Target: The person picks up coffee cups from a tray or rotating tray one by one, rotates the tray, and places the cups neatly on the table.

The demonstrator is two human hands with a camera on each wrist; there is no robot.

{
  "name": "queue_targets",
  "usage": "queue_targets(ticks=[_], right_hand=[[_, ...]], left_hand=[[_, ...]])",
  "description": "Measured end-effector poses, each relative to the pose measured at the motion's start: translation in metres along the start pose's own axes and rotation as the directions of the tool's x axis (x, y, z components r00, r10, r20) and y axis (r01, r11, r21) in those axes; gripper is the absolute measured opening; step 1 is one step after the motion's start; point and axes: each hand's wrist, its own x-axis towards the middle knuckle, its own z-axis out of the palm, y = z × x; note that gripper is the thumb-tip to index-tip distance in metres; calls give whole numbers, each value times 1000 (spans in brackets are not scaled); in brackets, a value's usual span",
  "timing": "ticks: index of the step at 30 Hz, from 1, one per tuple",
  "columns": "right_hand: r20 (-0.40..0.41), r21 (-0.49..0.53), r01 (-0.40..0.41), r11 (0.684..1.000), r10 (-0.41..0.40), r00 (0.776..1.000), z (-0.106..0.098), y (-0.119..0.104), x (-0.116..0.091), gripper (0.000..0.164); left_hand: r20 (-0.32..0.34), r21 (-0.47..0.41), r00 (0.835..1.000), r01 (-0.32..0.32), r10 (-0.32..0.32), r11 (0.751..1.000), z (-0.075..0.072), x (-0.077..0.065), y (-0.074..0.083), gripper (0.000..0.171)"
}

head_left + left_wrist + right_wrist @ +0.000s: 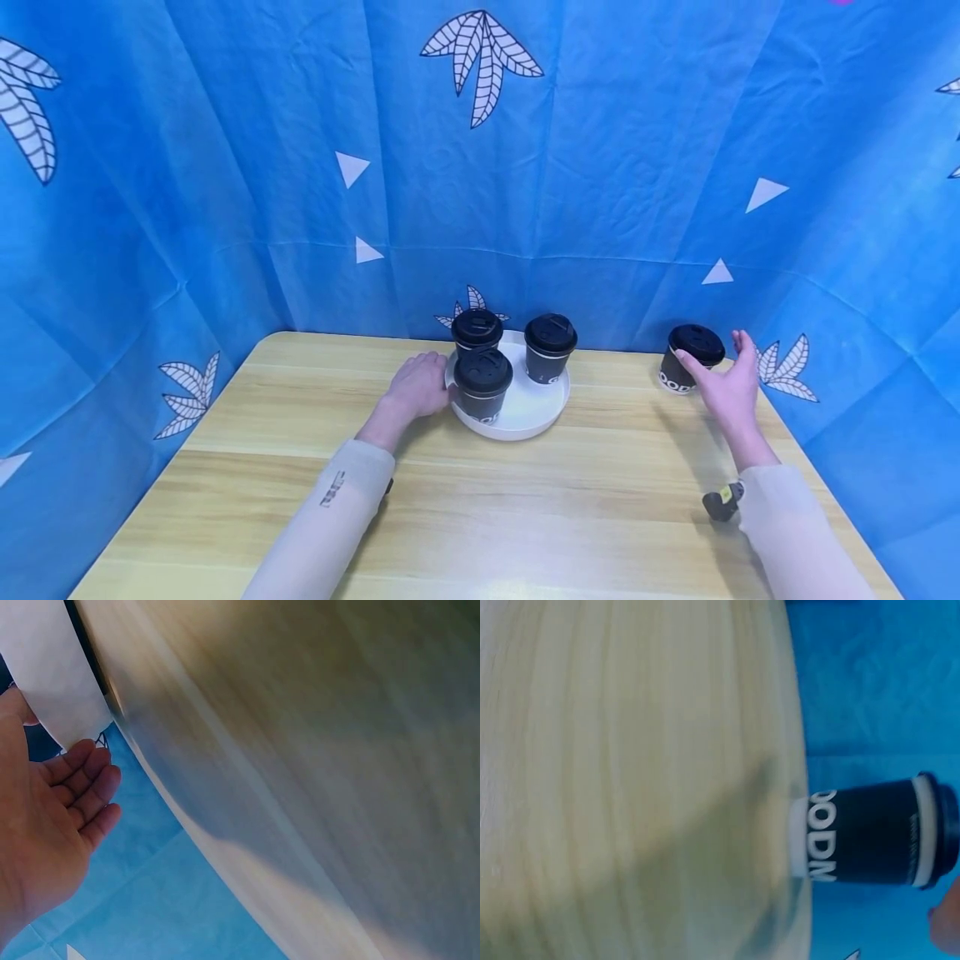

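Observation:
A round white tray (528,415) bears three black lidded paper cups: one at the back left (477,329), one in front (482,383) and one on the right (551,343). At the tray's left edge, my left hand (420,385) grips the rim. In the left wrist view, thumb and curled fingers (94,787) meet the tray's white side (56,667). Far to the right stands another lidded black paper cup (678,371), upright, with white lettering that the right wrist view shows. My right hand (729,392) is spread around this cup, thumb close to its lid, other fingers apart from it.
The wooden table (570,500) carries everything. A blue patterned curtain (600,167) hangs close behind the table and along both sides. A small black device (722,502) sits at my right wrist.

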Motion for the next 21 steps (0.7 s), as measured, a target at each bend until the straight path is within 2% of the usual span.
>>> queue_targets(ticks=[9,16,21], right_hand=[[8,56,114,992,-114,993,7,-32,-12,99],[66,135,190,972,-200,977,22,-51,-23,72],[125,143,231,962,-249,960,35,-58,-32,66]], left_hand=[[12,-7,1000,8,-8,1000,-2,-1,2,60],[11,-2,1000,7,-7,1000,-3,-2,2,58],[8,0,1000,8,-8,1000,-2,-1,2,58]])
